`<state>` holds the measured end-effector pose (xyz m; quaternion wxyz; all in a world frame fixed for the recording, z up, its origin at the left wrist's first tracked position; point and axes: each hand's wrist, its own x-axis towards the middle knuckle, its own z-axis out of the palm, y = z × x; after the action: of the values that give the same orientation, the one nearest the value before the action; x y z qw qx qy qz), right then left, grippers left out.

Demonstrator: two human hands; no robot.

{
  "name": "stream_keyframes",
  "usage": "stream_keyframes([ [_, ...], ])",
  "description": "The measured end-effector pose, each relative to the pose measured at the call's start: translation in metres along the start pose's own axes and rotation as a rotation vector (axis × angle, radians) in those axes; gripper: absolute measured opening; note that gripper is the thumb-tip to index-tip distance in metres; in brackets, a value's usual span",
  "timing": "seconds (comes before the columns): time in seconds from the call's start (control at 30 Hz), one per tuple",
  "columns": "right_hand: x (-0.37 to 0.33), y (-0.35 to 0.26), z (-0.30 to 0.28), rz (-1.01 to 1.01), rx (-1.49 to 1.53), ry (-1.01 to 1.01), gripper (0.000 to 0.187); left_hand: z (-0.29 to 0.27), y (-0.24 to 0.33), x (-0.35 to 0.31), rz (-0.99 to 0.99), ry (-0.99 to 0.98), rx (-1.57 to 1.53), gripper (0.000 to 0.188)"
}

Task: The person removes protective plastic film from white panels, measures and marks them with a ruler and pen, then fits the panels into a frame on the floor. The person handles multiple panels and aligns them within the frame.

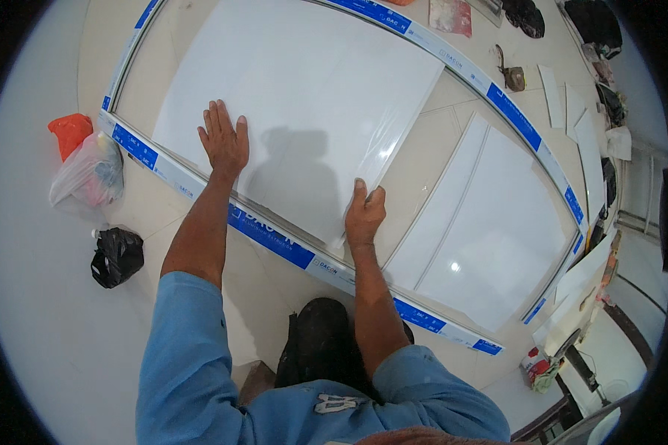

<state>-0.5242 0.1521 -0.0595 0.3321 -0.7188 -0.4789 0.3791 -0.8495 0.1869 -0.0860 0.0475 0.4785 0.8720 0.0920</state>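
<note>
Head view: my left grip (226, 142) is lying spread on the white panel (312, 89), my right grip (365, 215) holding its right edge; it is stretching beyond both (inside a blue-and-white frame (516, 119)).

A smooth, glossy white rectangular panel (297, 89), long metal frame (467, 68) in blue-and-white wrap (271, 236), polished beige floor tiles (429, 133), crinkled black plastic bag (117, 257) and matt blue cloth shirt (185, 348) show on my remote feed.
</note>
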Motion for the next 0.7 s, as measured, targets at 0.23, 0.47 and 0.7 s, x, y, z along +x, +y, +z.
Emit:
stream_keyframes([
  [0.23,-0.006,0.002,-0.007,0.011,0.099,-0.044,0.045,-0.001,-0.005,-0.001,-0.039,-0.071,0.058,0.074],
  [0.47,0.01,0.013,-0.019,-0.017,0.002,-0.04,0.041,-0.024,0.011,0.016,0.0,-0.159,0.058,0.072],
  [0.7,0.056,-0.009,-0.033,0.211,0.014,-0.033,0.035,-0.005,-0.011,0.093,0.07,-0.02,0.16,0.065],
])
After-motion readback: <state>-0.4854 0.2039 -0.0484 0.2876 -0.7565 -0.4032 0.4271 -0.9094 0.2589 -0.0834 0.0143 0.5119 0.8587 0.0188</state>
